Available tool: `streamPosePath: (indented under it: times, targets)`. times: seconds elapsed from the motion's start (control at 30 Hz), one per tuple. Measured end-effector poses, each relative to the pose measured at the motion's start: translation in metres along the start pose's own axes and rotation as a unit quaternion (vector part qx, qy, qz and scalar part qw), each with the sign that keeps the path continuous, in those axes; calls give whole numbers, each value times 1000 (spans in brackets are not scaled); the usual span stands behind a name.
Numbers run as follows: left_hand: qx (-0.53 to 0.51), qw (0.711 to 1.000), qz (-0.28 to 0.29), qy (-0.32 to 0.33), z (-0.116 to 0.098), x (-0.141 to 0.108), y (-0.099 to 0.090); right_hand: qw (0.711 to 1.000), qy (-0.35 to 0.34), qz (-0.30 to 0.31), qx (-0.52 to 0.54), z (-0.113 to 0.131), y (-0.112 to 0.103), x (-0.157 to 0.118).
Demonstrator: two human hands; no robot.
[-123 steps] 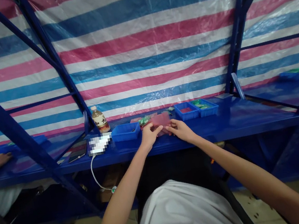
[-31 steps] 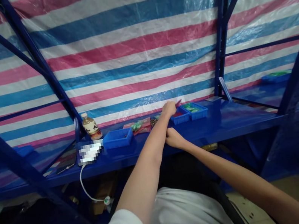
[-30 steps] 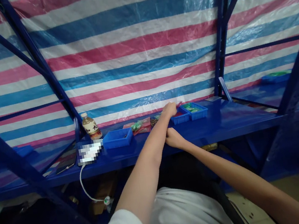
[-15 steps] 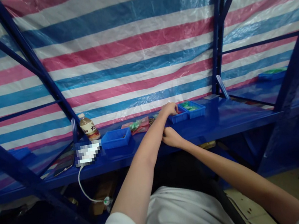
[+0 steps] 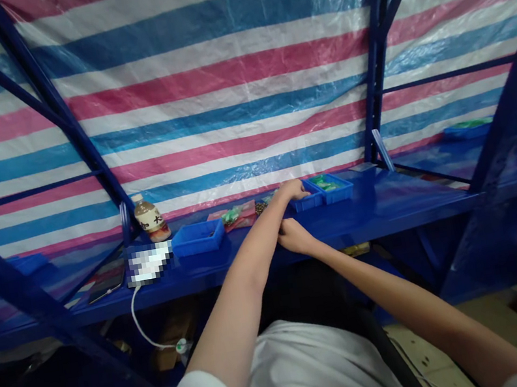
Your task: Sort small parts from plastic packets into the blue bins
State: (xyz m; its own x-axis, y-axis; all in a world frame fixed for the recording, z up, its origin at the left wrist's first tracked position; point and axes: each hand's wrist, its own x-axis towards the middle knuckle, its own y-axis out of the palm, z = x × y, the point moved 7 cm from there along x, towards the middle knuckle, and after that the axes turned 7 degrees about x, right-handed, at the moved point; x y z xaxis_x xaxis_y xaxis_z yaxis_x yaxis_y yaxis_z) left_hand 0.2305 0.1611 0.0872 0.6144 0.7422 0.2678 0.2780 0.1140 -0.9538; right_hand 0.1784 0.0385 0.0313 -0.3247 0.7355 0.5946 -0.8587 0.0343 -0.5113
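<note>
Blue tray (image 5: 310, 202), rectangular, low-walled; left fingers (image 5: 303, 192) curl over it, right fingers (image 5: 284, 235) bent; hold unclear.

On that blue table (image 5: 389, 201), a rectangular blue plastic tray (image 5: 310, 202) stands right of pink plastic bags (image 5: 248, 212), left of a matching tray (image 5: 338, 194).

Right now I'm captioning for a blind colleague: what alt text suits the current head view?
A person's left hand reaches over a blue bin on a blue bench, with the right hand near the left forearm. To its right, a second bin holds green items; a bottle stands farther left, before a striped sheet.
</note>
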Motion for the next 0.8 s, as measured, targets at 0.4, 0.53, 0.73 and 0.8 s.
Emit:
streamPosePath:
  times: [0.4,0.53,0.73,0.8]
  targets:
    - [128,984,-109,-51,98,-133,-24,999,-3,2,-47,2,2,1]
    - [185,975,-64,-110,140,-167,-10,999,9,6,-52,4,0,1]
    - [204,972,-72,-86,135,-169,1,999,13,8,-48,5,-2,0]
    - [203,974,-83,-65,128,-169,-1,999,10,8,-49,4,-1,0]
